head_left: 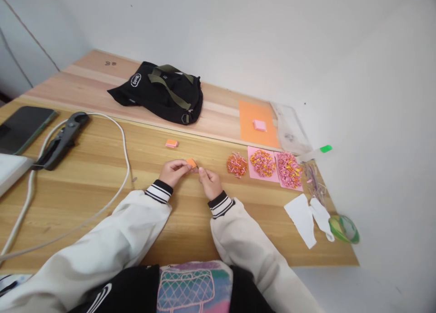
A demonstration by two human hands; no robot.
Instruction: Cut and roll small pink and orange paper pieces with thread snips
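left hand [174, 171] and right hand [210, 182] meet over the middle of the wooden bench [102, 186], both in cream sleeves with striped cuffs. a small orange paper piece [191, 162] sits between them: left grip closed on it with thumb and fingertips, right grip pinched at its right edge, forefinger raised; whether the right hand also holds something thin cannot be told. the piece is held just above the bench surface. a second small orange-pink piece [171, 143] lies on the bench beyond the hands, apart from them. to the right, three heaps of tiny rolled paper bits: one orange-pink heap [237, 164] directly on the bench, one heap on a pink sheet [263, 163], one pinker heap [289, 169] on the next pink sheet. behind them an orange sheet [257, 124] carries a small pink block [260, 125]. white paper scraps [303, 218] and a green tape roll [344, 229] near the right bench edge. black bag [160, 91] at the back; phone [21, 127], pliers [63, 140] and white cable [122, 149] at left
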